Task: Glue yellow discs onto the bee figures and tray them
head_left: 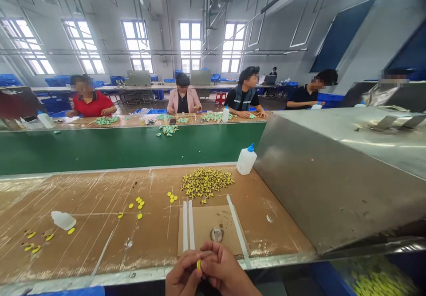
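Observation:
At the bottom of the view, my left hand [183,273] and my right hand [221,268] come together over the table's near edge. Both pinch a small yellow piece [199,265], mostly hidden by my fingers. Just beyond them lies a cardboard sheet [229,229] with a small round dish [217,234] on it. Two white strips [185,225] stand to its left. A heap of yellow-and-dark pieces [206,183] sits farther off, with loose yellow discs [138,205] to the left. A blue-capped white glue bottle [246,159] stands beyond the cardboard.
A stainless steel housing [333,171] rises on my right, above a bin of yellow pieces [376,278] below the table edge. A green conveyor belt [126,147] runs beyond the table. Several seated co-workers [244,94] handle pieces at the far bench.

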Demonstrator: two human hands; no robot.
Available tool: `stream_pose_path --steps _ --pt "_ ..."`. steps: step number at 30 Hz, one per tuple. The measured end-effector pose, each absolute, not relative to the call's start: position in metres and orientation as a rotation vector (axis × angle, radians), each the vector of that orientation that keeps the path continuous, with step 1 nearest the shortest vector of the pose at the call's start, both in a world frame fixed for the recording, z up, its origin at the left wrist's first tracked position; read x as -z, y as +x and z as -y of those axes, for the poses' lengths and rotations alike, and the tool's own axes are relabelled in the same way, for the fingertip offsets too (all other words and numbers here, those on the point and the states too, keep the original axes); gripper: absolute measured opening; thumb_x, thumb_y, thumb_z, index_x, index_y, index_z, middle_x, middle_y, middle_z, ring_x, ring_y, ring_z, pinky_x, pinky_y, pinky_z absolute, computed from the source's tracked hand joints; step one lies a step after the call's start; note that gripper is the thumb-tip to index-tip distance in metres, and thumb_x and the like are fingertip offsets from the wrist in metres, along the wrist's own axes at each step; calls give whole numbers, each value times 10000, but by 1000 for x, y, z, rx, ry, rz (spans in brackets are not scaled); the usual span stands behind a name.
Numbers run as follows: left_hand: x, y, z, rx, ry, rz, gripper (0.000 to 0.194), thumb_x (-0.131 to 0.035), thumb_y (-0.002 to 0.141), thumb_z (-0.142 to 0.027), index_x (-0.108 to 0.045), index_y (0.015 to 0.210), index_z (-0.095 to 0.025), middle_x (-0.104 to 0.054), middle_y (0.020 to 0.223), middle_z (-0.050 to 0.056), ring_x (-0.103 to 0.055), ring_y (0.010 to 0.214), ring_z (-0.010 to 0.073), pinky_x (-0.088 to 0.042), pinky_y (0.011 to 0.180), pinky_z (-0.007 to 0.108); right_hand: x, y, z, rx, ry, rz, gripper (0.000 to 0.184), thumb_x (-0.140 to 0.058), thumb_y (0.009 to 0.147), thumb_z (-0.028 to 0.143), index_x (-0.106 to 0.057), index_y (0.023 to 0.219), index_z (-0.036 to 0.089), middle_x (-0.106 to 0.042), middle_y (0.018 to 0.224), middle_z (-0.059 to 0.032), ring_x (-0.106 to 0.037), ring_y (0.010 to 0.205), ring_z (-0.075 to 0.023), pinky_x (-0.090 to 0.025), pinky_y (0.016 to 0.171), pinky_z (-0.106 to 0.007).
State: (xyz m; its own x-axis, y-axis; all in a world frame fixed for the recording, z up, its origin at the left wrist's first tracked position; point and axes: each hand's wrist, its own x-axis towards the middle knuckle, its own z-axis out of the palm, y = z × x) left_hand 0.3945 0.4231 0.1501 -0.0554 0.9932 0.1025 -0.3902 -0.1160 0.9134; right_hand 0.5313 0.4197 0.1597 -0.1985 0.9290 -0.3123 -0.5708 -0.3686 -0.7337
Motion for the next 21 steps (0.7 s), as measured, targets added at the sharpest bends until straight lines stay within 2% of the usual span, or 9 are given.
stream_pose_path --steps 2,4,8,11,13,14,17,21 --pt "-152 391 -420 -1439 984 -946 249 -882 663 -443 -839 811 -248 -757 879 110 -689 726 218 -565 598 274 -166 525 -416 -1732 -964 541 713 -1014 516 451 -575 1003 169 -658 619 4 -513 463 -78 -258 422 -158" --pt "-153 388 -418 -1401 953 -962 239 -895 652 -402 -837 807 -230 -766 884 115 -706 768 235 -582 608 280 -171 520 -414 -1708 -1041 551 729 -1002 512 491 -570 1005 171 -670 631 -8 -501 449 -80 -264 417 -162" --pt "-151 384 -420 -1401 615 -898 284 -927 625 -367 -827 846 -219 -771 838 87 -676 651 153 -581 585 246 -179 530 -416 -1648 -1140 786 637 -924 617 568 -609 993 162 -722 755 -81 -622 545 -153 -386 457 -203" --pt "-153 378 -426 -1447 354 -898 345 -956 587 -327 -816 879 -206 -780 872 82 -683 651 106 -586 625 194 -185 562 -439 -1361 -1253 1130 486 -807 747 593 -661 911 160 -727 807 -99 -671 630 -196 -504 566 -279" --pt "-155 371 -432 -1470 251 -914 380 -972 553 -295 -809 881 -193 -781 896 77 -699 678 93 -586 638 157 -188 587 -468 -986 -1417 1426 400 -670 865 560 -695 932 166 -719 802 -86 -671 667 -206 -528 626 -313" --pt "-157 368 -436 -1479 213 -918 399 -979 535 -282 -807 883 -189 -782 900 71 -703 681 87 -587 639 142 -190 599 -486 -892 -1462 1463 344 -656 874 502 -709 942 169 -713 794 -81 -658 677 -211 -517 635 -321" --pt "-159 361 -441 -1494 117 -920 464 -1000 468 -247 -804 884 -185 -786 901 57 -714 695 78 -591 658 112 -190 617 -536 -811 -1500 1580 139 -699 799 275 -737 900 189 -717 844 -62 -643 745 -209 -497 743 -332" --pt "-160 360 -439 -1459 36 -918 500 -1012 416 -212 -805 869 -163 -789 879 70 -721 698 80 -596 686 106 -185 611 -575 -873 -1454 1731 213 -747 650 104 -754 837 206 -711 835 -30 -632 773 -196 -474 813 -318"
